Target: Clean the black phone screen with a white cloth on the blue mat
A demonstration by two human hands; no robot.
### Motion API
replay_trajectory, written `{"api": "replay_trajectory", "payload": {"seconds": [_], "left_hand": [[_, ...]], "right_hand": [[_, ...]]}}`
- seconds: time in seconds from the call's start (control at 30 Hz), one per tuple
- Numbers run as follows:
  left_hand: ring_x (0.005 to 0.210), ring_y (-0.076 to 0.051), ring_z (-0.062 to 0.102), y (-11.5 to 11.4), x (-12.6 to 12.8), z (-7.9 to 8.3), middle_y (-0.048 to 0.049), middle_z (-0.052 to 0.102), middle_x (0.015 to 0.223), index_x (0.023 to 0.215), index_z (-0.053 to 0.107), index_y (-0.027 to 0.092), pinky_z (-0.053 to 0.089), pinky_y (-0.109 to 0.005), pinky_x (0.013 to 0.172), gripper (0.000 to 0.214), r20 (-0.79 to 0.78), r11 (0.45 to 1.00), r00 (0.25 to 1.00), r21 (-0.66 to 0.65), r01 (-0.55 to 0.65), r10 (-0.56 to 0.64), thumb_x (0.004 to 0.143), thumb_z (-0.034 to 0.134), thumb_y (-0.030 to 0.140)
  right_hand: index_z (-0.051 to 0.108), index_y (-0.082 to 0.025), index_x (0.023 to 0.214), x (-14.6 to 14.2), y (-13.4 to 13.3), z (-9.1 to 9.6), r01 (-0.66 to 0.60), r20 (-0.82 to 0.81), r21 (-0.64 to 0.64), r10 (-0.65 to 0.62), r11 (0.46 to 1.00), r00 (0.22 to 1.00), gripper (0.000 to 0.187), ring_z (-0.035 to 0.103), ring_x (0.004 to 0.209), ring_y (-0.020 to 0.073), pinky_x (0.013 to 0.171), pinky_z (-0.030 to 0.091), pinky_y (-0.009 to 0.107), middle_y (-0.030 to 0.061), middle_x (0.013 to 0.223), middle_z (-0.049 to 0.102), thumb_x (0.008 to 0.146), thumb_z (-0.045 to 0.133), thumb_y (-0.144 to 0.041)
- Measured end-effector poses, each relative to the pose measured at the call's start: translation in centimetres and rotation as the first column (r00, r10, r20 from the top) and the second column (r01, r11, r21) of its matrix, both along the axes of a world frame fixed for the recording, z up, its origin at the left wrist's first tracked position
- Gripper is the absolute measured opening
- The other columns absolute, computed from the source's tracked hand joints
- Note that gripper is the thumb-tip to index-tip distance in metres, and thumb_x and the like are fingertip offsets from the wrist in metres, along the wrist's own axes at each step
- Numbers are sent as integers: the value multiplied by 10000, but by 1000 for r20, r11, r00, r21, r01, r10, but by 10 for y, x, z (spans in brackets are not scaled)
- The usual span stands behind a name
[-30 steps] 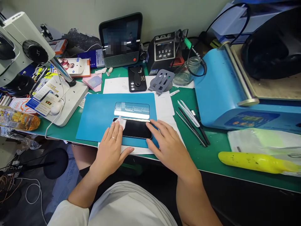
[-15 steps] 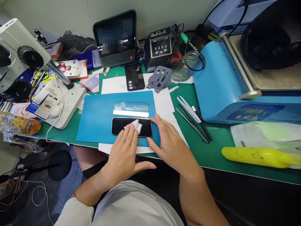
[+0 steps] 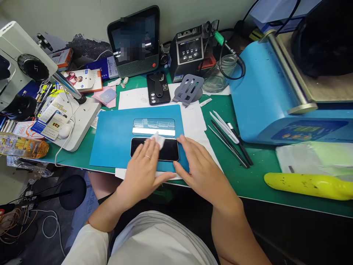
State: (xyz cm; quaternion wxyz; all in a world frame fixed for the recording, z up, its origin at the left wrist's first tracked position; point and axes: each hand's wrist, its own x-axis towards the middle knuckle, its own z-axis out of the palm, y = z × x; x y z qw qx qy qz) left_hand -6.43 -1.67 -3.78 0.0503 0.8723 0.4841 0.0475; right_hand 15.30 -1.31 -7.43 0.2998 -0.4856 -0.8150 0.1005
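A smartphone (image 3: 171, 151) with a dark screen lies face up, lengthwise from left to right, on a blue mat (image 3: 110, 136). My left hand (image 3: 143, 162) presses a folded white wipe (image 3: 159, 141) onto the screen, fingers flat and together, thumb out to the side. At the phone's right end, my right hand (image 3: 197, 165) has its thumb by the near corner and its fingers by the far one, bracing it. Just beyond the phone sits a clear glass screen protector (image 3: 153, 125), with a white strip along its near side.
Tweezers and slim tools (image 3: 230, 138) lie to the right, before a blue machine (image 3: 264, 95). A yellow bottle (image 3: 306, 185) lies at the front right. Behind are a phone back (image 3: 158, 88), grey stand (image 3: 189, 89), glass jar (image 3: 220, 79) and soldering station (image 3: 187, 55). A microscope (image 3: 33, 66) stands left.
My left hand has slid the wipe slightly left and toward the phone's far edge. My right hand stays at the phone's right end. The view has shifted a little.
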Motion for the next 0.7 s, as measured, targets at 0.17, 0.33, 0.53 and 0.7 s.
{"api": "replay_trajectory", "payload": {"seconds": [0.17,0.33,0.53,0.7], "left_hand": [[1622,-359,317,-8,-38,3,-246,366,1707,1662,296,42,364,-537,1298,819,-70,989,988,61,-136,140,1108,290,645],[1618,-387,321,-1,-22,1,-272,374,1695,1631,348,1,373,-558,1286,885,-67,991,990,64,-120,125,1089,256,695],[1620,-367,326,18,40,-5,-267,385,1687,1568,432,-60,290,-480,1334,1139,14,998,999,54,44,-45,967,226,885],[1613,-339,352,-1,48,-9,-251,422,1672,1581,425,-34,317,-453,1317,1134,57,989,990,91,120,-125,954,235,891]], "right_hand": [[29,-239,1744,-2,-1,2,8,26,-17,-7,1000,1000,851,517,1476,368,1172,515,573,166,1587,564,1057,530,-282],[30,-194,1741,-3,0,1,13,5,-2,-13,1000,1000,866,527,1463,380,1153,529,596,204,1555,578,1053,548,-283],[14,-210,1741,-1,1,-4,25,-76,15,-23,1000,997,892,599,1374,371,1077,582,592,221,1483,597,1052,561,-358],[23,-237,1740,-2,2,-3,53,-82,-33,-56,998,995,882,599,1363,356,1068,588,561,211,1468,578,1048,553,-363]]}}
